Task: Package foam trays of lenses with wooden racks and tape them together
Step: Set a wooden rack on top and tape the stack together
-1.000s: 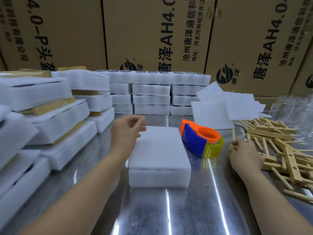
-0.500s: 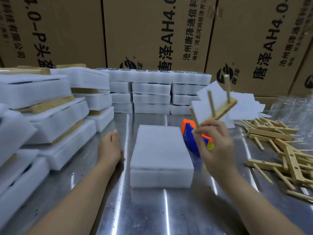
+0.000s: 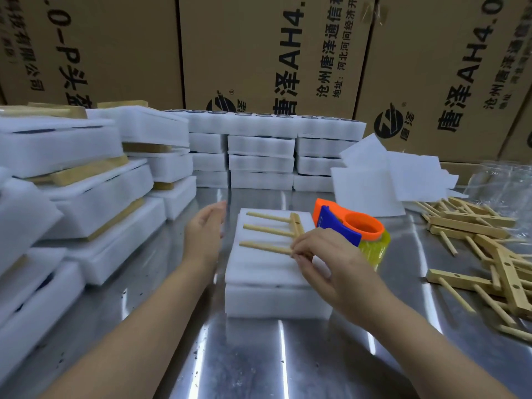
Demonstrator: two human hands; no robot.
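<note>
Grip: my right hand (image 3: pixel 319 254) pinched the wooden rack (image 3: pixel 270 233) by its crossbar.
Free hand: my left hand (image 3: pixel 205 240) hovered open beside the foam tray (image 3: pixel 267 272) under it.
Handling: rack seemed light, stiff; foam soft, best held by its sides.

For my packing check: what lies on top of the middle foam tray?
A wooden rack lies on it, three pegs pointing left; the right hand pinches its bar, covering part. What the foam tray holds is not visible.
</note>
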